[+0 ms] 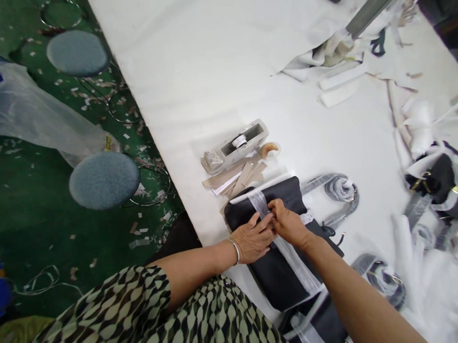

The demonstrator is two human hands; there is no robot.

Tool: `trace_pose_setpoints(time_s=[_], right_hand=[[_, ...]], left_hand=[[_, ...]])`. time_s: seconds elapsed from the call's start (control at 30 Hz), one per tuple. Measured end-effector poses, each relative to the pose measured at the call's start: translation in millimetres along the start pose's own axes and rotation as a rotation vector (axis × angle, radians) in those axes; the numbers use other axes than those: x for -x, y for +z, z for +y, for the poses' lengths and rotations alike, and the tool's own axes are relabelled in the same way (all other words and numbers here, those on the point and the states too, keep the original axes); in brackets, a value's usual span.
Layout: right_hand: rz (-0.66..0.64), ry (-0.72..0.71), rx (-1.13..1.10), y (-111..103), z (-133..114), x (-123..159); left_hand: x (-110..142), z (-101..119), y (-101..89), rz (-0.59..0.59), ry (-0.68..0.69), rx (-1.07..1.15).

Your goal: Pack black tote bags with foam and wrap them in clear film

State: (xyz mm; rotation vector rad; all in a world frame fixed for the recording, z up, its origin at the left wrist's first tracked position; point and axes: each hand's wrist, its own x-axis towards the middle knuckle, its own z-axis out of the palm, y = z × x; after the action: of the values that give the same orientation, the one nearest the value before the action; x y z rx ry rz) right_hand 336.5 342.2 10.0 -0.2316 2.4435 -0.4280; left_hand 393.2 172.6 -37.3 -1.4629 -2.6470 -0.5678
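A black handbag [272,271] lies on the table in front of me, with a strip wrapped in clear plastic [295,260] running across it. My left hand [253,238], a bracelet at its wrist, rests on the bag and this strip with the fingers laid out. Right beside it, my right hand [288,222] pinches a small metal fitting [269,212] at the strip. The fingertips of both hands meet there and partly hide the fitting. A plastic-wrapped strap [341,189] lies coiled beyond the bag.
A tape dispenser [234,146], a tape roll [269,150] and cardboard strips [244,179] lie beyond the bag. Another black bag [328,325] is near my right forearm; more wrapped bags [432,178] lie at the right. Two round stools [105,180] stand left of the table edge.
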Motion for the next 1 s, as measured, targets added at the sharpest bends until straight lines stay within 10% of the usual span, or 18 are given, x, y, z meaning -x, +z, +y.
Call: trace_pose_setpoints(time_s=[0.37,1.0], right_hand=[[0.084,-0.048,-0.046,7.1,0.5,4.9],[0.176,0.389,-0.363,15.5,19.5,5.0]], left_hand=[[-9.4,-4.2,-5.6,-0.08,0.042,-0.089],[-6.8,-3.0,-3.8,-0.108,-0.023,-0.06]])
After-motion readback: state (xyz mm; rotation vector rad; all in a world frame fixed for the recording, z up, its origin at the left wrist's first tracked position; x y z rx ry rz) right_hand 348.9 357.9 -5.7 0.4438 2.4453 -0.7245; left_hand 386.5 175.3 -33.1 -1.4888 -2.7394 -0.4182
